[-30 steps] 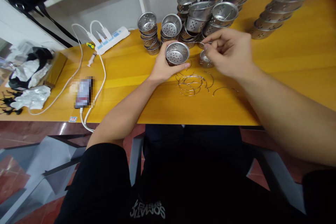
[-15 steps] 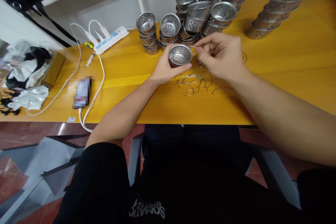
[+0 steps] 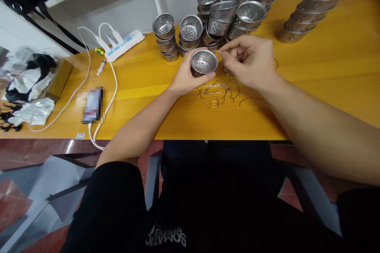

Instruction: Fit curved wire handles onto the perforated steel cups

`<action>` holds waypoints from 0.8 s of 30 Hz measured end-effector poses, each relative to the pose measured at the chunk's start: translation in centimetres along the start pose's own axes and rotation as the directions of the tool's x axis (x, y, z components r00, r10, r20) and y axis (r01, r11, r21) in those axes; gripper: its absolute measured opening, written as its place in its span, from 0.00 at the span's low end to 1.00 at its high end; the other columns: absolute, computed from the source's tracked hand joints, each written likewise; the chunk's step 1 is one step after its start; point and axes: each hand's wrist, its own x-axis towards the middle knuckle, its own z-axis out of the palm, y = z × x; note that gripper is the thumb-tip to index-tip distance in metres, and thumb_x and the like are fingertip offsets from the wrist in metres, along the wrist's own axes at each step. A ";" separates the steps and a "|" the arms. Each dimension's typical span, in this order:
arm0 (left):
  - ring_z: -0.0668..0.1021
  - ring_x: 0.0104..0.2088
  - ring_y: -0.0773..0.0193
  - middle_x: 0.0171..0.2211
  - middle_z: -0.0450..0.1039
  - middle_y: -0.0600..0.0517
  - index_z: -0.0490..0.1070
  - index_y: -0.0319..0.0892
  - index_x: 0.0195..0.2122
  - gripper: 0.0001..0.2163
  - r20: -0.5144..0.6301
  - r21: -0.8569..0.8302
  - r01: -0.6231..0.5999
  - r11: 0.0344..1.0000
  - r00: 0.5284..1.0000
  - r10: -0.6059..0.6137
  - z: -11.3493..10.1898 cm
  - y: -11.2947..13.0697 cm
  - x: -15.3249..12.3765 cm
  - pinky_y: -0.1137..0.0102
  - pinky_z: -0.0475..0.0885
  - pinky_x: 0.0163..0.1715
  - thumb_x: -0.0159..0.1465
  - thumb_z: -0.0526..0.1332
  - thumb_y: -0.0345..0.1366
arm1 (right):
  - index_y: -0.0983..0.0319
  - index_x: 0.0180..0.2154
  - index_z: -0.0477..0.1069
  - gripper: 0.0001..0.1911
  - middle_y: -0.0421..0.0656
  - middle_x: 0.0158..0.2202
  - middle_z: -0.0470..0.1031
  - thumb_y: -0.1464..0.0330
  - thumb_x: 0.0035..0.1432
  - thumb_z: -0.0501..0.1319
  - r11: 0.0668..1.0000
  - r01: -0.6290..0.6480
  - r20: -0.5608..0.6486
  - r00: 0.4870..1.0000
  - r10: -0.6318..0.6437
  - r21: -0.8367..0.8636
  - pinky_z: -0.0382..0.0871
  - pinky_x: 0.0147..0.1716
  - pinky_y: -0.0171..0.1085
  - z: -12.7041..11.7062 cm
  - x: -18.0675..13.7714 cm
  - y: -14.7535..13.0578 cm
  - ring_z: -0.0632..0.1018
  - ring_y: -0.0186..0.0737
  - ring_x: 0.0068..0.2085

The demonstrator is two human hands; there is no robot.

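Note:
My left hand [image 3: 185, 77] is wrapped round a small perforated metal strainer cup [image 3: 203, 62], held just above the yellow table [image 3: 326, 71]. My right hand [image 3: 251, 61] pinches a thin wire handle [image 3: 219, 52] at the cup's right rim. A pile of curved wire handles [image 3: 216, 94] lies on the table just in front of both hands. Another small cup [image 3: 228, 71] sits partly hidden under my right hand.
Stacks of perforated metal cups [image 3: 190, 31] and wider strainer bowls [image 3: 311, 12] stand at the back. A white power strip [image 3: 124, 41], cables, a phone [image 3: 92, 104] and crumpled bags [image 3: 32, 110] lie to the left. My dark-clothed lap sits below the table edge.
My right hand moved left from the small cup on the table to the rim of the held cup, bringing a wire handle with it. The left hand shifted the cup slightly right.

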 end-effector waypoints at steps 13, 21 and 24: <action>0.87 0.75 0.40 0.73 0.80 0.38 0.63 0.49 0.85 0.55 0.048 -0.062 0.027 0.998 0.999 -0.024 1.1 0.0 -0.2 0.39 0.81 0.83 0.71 0.79 0.80 | 0.45 0.50 0.89 0.20 0.44 0.33 0.81 0.39 0.79 0.80 0.995 -0.100 0.000 0.995 0.100 -0.028 0.92 0.39 0.59 1.0 -0.3 -0.4 0.82 0.53 0.35; 0.86 0.76 0.41 0.77 0.76 0.37 0.55 0.50 0.89 0.59 0.098 -0.069 0.028 0.997 0.995 -0.021 1.4 1.7 -0.4 0.41 0.81 0.82 0.73 0.74 0.83 | 0.50 0.51 0.88 0.18 0.42 0.33 0.79 0.44 0.79 0.81 0.994 -0.096 -0.014 0.995 0.096 -0.049 0.89 0.37 0.54 1.5 -0.2 0.3 0.81 0.50 0.33; 0.86 0.76 0.40 0.76 0.77 0.36 0.59 0.48 0.86 0.61 0.066 -0.076 0.038 0.996 0.997 -0.033 1.2 1.6 -0.5 0.43 0.81 0.82 0.68 0.80 0.82 | 0.50 0.49 0.88 0.17 0.43 0.32 0.79 0.46 0.80 0.81 0.994 -0.103 -0.018 0.995 0.102 -0.034 0.88 0.36 0.53 1.6 -0.2 -0.1 0.79 0.49 0.32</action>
